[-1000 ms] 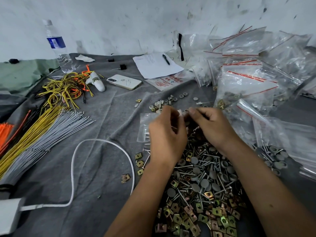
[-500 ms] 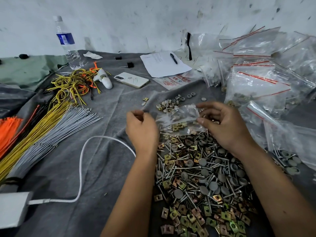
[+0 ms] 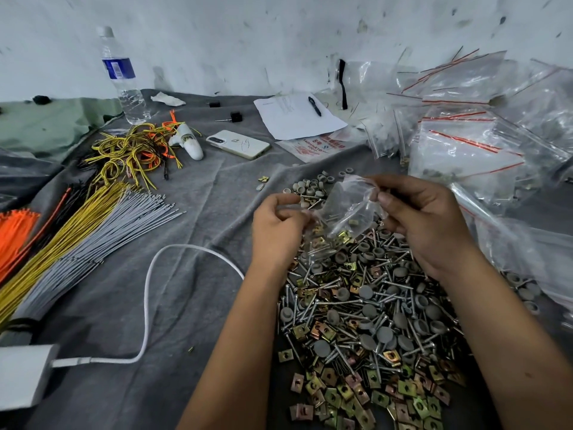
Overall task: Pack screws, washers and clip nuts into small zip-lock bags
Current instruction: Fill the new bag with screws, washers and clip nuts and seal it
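— Where's the bag?
— The small zip-lock bag hangs above the heap of screws and clip nuts, the left hand and the right hand each pinching an edge.

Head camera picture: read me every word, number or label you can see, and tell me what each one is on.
Nothing reads cleanly.
Printed bag: red print, too blurred to read.
Water bottle: blue label, text too small.
Paper sheet: faint lines, unreadable.
Phone: a drawn mark, no legible words.
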Tool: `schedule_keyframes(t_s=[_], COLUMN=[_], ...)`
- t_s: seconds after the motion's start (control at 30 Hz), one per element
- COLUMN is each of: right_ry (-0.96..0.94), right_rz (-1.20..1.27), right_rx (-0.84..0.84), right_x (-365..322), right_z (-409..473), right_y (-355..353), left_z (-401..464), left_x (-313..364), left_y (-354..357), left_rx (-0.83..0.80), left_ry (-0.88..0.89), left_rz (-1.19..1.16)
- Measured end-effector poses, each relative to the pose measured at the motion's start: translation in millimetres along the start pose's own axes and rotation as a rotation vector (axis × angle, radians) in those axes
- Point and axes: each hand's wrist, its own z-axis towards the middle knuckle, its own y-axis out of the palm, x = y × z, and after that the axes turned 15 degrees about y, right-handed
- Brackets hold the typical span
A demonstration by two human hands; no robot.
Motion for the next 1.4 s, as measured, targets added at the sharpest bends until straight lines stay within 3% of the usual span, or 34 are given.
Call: schedule_keyframes(t_s=[0.23, 0.4, 0.73, 1.13, 1.4], right_ry=[0.089, 0.092, 0.048, 0.032, 0.044], right_rz=[-0.073, -0.151, -0.256, -0.463, -0.533], right_rx=[0.156, 0.195, 0.215, 0.291, 0.295], right_x=[5, 5, 1, 6, 7], right_z=[4, 3, 0, 2, 1], right_y=[-6, -6, -3, -5, -5], left_z=[1, 1, 3, 14, 12], left_x=[2, 1, -2, -15, -16], left_y=[-3, -4, -2, -9, -11], left_rx=[0.176, 0.174, 0.229, 0.439, 0.433], left_ry=[-0.048, -0.040, -0.027, -0.036, -0.032], left_rz=[-0.137, -0.157, -0.118, -0.093, -0.053])
